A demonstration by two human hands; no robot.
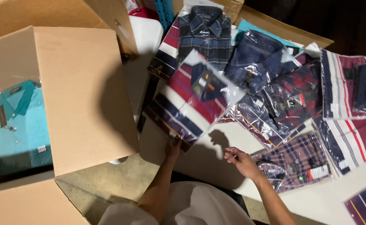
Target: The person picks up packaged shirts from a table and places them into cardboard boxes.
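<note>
My left hand (173, 146) grips the near edge of a bagged red, white and navy striped polo shirt (193, 100) and holds it tilted above the white table (316, 200). My right hand (241, 161) hovers over the table just right of it, fingers loosely curled and holding nothing, beside a bagged plaid shirt (297, 160). To the left stands a large open cardboard box (83, 96) with a bagged teal polo shirt (20, 125) lying inside.
Several more bagged shirts cover the table: a dark plaid one (206, 35), a navy one (256, 58), a red patterned one (293, 98), striped ones (341, 83) at the right. A second cardboard box (283, 29) sits behind them. Concrete floor (104, 187) shows below.
</note>
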